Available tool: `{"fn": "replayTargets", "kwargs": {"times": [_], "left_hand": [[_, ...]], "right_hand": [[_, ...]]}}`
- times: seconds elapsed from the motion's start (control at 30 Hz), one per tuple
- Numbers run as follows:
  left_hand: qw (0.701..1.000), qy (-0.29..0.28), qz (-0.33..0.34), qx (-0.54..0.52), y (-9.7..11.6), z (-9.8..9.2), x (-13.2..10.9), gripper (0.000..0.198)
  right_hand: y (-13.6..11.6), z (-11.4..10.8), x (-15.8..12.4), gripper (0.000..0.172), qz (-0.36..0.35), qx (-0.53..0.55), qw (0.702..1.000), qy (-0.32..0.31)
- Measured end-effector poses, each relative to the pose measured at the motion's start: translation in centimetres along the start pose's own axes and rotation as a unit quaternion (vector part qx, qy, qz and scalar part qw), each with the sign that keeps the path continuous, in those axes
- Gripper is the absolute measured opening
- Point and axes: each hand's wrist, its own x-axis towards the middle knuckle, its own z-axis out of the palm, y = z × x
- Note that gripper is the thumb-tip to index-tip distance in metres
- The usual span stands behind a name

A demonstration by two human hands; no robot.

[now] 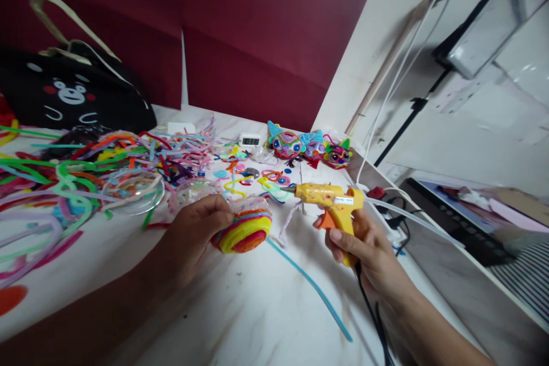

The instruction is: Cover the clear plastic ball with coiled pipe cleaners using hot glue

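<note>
My left hand [197, 231] pinches a rounded craft piece [244, 229] wrapped in coiled pipe cleaners of yellow, orange, red and blue. Part of its upper side looks clear. A light-blue pipe cleaner [315, 283] runs from its edge down to the right across the table; whether it is attached I cannot tell. My right hand [360, 243] grips a yellow hot glue gun [326, 197], fingers by its orange trigger. The nozzle points left, a little apart from the craft piece. A translucent glue stick [416, 220] sticks out of its back, and a black cord hangs from the handle.
Tangled pipe cleaners [81, 183] cover the left side, around a clear plastic dome [137, 191]. Several finished animal-face ornaments [287, 143] stand at the back, near a small digital clock [250, 140]. A black bag [77, 91] sits back left; a power strip [392, 234] lies right.
</note>
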Motion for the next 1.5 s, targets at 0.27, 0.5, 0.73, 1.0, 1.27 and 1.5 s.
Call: {"fn": "replayTargets", "kwargs": {"times": [0.27,0.5,0.73,1.0,1.27,1.5], "left_hand": [[0.999,-0.016,-0.023,-0.047,0.6,0.5,-0.1,0.018],[0.996,-0.050,-0.021,-0.068,0.5,0.4,-0.2,0.017],[0.996,-0.034,-0.044,-0.066,0.0,0.2,0.0,0.017],[0.998,-0.026,-0.026,-0.056,-0.2,0.0,0.0,0.021],[0.999,-0.022,-0.011,-0.027,-0.7,-0.1,0.3,0.021],[0.989,-0.070,-0.065,-0.114,-0.7,-0.2,0.4,0.008]], "right_hand": [[-0.1,0.1,-0.1,0.033,0.000,0.003,1.000,0.004],[-0.1,0.1,0.1,0.034,0.004,0.004,1.000,0.004],[-0.4,0.3,0.1,0.035,0.005,-0.002,1.000,0.012],[-0.3,0.3,0.1,0.036,0.006,-0.002,1.000,0.006],[-0.2,0.1,0.0,0.036,0.005,-0.004,1.000,0.003],[-0.3,0.1,0.1,0.035,0.001,-0.010,1.000,0.003]]}}
